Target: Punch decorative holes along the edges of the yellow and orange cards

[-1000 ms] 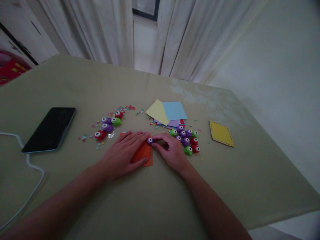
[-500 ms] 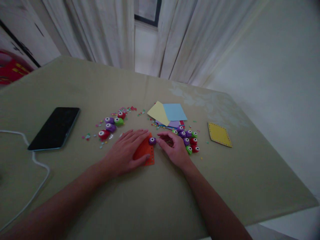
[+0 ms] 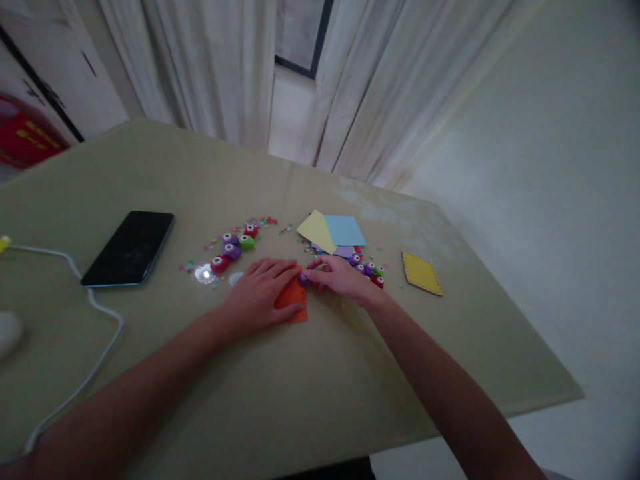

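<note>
My left hand [image 3: 260,293] lies flat over an orange sheet [image 3: 299,311], fingers stretched out and covering most of it. Small holes run along the sheet's right edge. At its upper right edge is a small purple hole punch [image 3: 303,280] with an eye on top, partly hidden by fingers. Thumb and fingertips of my right hand [image 3: 335,275] close round that punch. Behind the right hand sits a cluster of purple, green and red eye-topped punches [image 3: 369,269], partly covered by the hand.
More eye-topped punches [image 3: 233,251] stand at left among paper confetti [image 3: 260,221]. Yellow and blue paper squares [image 3: 345,231] lie stacked behind my hands. A yellow square with holed edges [image 3: 421,273] is at right. A black tablet [image 3: 129,248] and white cable [image 3: 107,310] lie at left.
My right hand has moved left and closed on the purple punch at the orange sheet's edge. My left hand stays on the sheet. The camera view has shifted slightly.
</note>
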A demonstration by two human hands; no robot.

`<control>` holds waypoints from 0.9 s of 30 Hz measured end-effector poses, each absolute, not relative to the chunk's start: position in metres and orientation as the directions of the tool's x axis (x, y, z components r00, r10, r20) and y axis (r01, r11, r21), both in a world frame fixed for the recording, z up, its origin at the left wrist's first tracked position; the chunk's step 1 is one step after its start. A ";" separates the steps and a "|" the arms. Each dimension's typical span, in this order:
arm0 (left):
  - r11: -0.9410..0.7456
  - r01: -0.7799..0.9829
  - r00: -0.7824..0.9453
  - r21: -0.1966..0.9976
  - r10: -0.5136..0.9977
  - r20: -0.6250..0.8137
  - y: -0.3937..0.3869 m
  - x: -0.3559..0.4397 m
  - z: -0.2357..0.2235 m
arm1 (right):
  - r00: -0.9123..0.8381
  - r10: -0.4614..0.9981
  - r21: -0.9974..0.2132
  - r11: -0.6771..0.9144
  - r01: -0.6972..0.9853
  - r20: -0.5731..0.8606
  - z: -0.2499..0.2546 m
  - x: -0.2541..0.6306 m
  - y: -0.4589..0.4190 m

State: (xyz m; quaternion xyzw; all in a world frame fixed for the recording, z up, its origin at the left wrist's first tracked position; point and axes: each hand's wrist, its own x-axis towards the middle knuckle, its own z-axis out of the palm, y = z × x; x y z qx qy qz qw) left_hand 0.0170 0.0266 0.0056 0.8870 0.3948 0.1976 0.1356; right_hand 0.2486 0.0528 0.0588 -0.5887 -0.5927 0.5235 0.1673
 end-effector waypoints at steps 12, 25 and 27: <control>-0.641 0.649 0.604 0.409 0.761 0.234 0.026 0.018 0.007 | -0.282 0.850 -0.784 -0.216 0.582 -0.444 0.065 0.252 0.061; -0.642 0.650 0.606 0.407 0.761 0.231 0.027 0.018 0.005 | -0.352 0.846 -0.762 -0.095 0.641 -0.401 0.062 0.249 0.073; -0.644 0.654 0.608 0.397 0.759 0.232 0.027 0.018 0.005 | -0.381 0.825 -0.774 -0.104 0.624 -0.417 0.061 0.248 0.074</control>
